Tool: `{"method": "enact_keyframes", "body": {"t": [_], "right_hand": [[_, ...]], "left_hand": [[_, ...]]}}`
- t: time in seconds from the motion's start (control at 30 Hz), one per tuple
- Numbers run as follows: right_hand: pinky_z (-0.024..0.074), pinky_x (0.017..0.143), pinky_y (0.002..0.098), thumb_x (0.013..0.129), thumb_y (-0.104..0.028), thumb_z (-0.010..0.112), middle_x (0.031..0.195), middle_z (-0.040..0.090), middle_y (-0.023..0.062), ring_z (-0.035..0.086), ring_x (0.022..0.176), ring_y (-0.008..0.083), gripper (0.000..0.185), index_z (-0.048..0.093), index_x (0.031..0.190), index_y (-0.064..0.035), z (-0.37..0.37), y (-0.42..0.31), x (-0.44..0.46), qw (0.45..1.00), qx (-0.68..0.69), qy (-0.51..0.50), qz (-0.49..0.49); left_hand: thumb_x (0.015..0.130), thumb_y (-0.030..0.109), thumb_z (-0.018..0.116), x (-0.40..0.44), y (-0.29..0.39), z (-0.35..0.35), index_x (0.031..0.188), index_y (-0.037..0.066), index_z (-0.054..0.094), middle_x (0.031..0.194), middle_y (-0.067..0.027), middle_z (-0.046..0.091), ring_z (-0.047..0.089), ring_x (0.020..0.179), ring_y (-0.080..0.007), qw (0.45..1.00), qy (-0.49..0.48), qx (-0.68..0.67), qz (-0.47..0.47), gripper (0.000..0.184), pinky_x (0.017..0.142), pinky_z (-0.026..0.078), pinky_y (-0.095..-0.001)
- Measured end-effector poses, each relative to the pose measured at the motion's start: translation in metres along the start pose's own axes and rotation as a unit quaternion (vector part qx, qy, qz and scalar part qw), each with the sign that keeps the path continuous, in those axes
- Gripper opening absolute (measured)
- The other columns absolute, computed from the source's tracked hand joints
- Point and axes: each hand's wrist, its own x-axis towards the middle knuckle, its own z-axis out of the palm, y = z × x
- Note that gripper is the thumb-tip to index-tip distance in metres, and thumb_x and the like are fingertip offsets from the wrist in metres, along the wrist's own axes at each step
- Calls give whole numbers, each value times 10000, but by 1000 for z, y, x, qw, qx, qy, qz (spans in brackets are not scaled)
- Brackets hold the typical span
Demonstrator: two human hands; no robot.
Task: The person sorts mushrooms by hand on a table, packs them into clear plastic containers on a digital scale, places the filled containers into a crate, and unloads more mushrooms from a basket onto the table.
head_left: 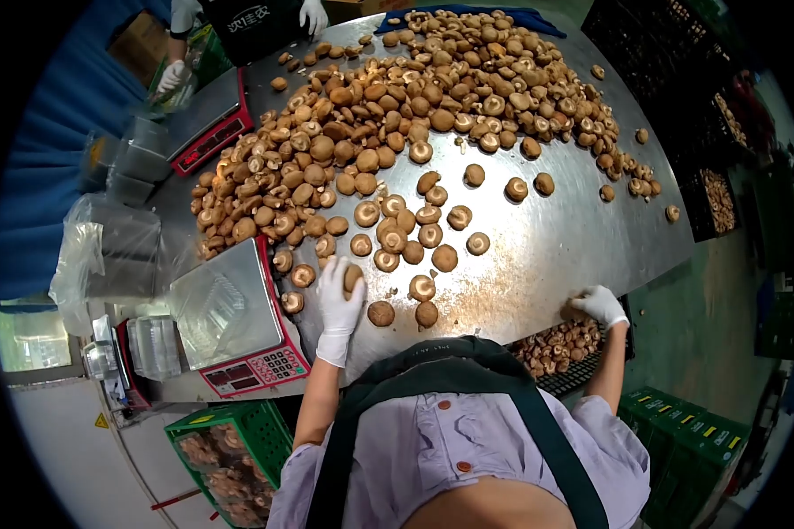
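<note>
My left hand [337, 304], in a white glove, has its fingers round a brown shiitake mushroom [353, 279] at the table's near left. Loose mushrooms lie just beyond it, some stem up and some cap up. At the near right edge my right hand [600, 306], also gloved, is closed on another mushroom [575, 309], blurred and partly covered by the fingers. Below that hand, a black crate [566, 381] beside the table holds many mushrooms [556, 346]. A large heap of mushrooms [344, 132] spreads over the far and left parts of the steel table [538, 256].
Left of my left hand stands a red scale [256, 370] with a clear plastic tray on its plate. A second scale [213, 137] is farther back, near a co-worker's gloved hands [313, 16]. Green crates [684, 450] stand at lower right, another green crate [278, 445] at lower left.
</note>
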Motion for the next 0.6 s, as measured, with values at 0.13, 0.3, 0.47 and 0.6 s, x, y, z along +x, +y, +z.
{"method": "enact_keyframes", "body": {"t": [0.13,0.3,0.47,0.6], "right_hand": [[520,751,377,716,-363,684,905,700,138,664,805,317,367,717,997,-128,0,46,2,981,-173,-32,86],[517,864,386,816,-369,609,1104,664,109,644,975,301,377,667,1123,-156,15,-58,-2,983,-71,148,-87],[491,928,422,642,-346,818,1294,476,261,562,1074,363,925,371,1393,-41,98,-168,65,926,-35,137,-351],[510,876,420,614,-272,820,1404,359,222,544,1083,388,822,437,1334,-170,132,-244,56,900,-46,141,-409]], "left_hand": [[827,152,666,-5,-14,-7,1255,43,555,1347,-200,466,433,1257,-347,995,58,-33,-74,456,1066,329,-405],[784,267,722,15,-19,-15,1358,75,456,1448,-243,322,336,1324,-388,996,26,-2,-81,661,1088,287,-439],[720,496,707,53,8,22,1432,191,374,1493,-217,270,275,1363,-406,986,-113,108,63,843,1086,216,-559],[710,420,714,59,13,41,1348,208,461,1427,-121,389,413,1259,-315,960,-216,99,151,718,1043,271,-536]]}}
